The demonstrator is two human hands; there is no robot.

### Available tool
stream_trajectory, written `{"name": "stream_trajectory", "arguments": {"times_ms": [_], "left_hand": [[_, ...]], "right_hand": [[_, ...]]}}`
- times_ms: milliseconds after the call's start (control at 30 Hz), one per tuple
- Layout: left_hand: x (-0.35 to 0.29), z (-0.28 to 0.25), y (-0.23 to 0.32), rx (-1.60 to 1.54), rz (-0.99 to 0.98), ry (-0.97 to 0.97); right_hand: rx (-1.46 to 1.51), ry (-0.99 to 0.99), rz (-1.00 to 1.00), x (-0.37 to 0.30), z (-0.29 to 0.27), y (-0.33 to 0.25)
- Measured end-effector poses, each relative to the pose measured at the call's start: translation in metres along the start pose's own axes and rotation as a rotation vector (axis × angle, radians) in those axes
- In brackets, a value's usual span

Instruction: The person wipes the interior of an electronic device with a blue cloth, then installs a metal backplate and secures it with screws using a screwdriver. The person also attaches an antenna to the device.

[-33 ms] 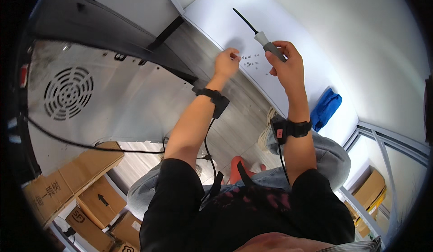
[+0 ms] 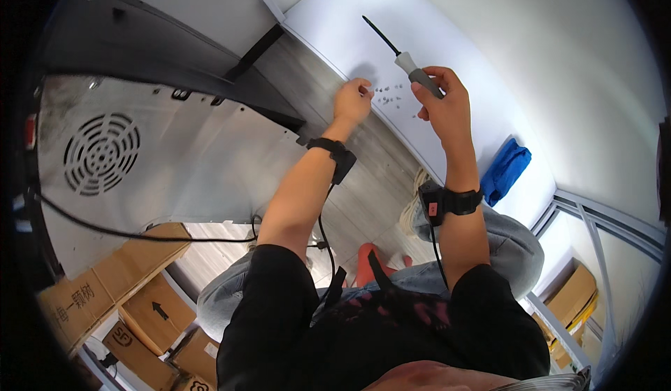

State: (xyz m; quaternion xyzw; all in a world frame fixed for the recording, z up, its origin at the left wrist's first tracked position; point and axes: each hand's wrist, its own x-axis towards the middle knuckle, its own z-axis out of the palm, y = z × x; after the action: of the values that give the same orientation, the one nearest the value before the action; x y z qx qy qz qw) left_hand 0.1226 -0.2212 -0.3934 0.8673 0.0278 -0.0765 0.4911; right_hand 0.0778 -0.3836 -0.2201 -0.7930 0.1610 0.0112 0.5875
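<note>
Screwdriver (image 2: 409, 61): grey handle, thin black shaft, held upright and tilted with the tip pointing up and to the left, over a white board (image 2: 447, 48). Right hand (image 2: 442, 104): fingers closed around the lower part of the screwdriver handle; black wrist strap with a cable running down the forearm. Screws (image 2: 388, 96): a loose scatter of small dark pieces lying on the white board, just left of the screwdriver handle, between the two hands. Left hand (image 2: 354, 101): left of the screwdriver, fingers curled with the tips pinched together at the edge of the screws; whether it has one between its fingertips cannot be told; same black wrist strap and cable. Blue cloth (image 2: 506, 169): crumpled, on the white board, right of and below the screwdriver, well apart from it. Metal panel (image 2: 175, 153): large grey sheet with a round vent grille, far left of the screwdriver, a black cable trailing across its lower part. Cardboard boxes (image 2: 133, 300): stacked below the metal panel, far down-left of the screwdriver.
</note>
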Motion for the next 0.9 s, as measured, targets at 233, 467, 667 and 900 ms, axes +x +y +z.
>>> {"name": "stream_trajectory", "arguments": {"times_ms": [233, 467, 667, 900], "left_hand": [[0.018, 0.049, -0.04, 0.121, -0.006, 0.05], [0.023, 0.052, -0.041, 0.131, 0.1, 0.056], [0.011, 0.026, -0.02, -0.218, -0.113, 0.069], [-0.08, -0.121, 0.086, -1.355, -0.022, -0.026]], "right_hand": [[0.049, 0.02, 0.089, 0.021, 0.011, 0.031], [0.073, 0.008, 0.101, 0.022, 0.017, 0.033], [0.06, -0.077, 0.026, 0.009, 0.021, 0.015], [0.243, -0.325, -0.29, -0.038, 0.0, -0.027]]}}
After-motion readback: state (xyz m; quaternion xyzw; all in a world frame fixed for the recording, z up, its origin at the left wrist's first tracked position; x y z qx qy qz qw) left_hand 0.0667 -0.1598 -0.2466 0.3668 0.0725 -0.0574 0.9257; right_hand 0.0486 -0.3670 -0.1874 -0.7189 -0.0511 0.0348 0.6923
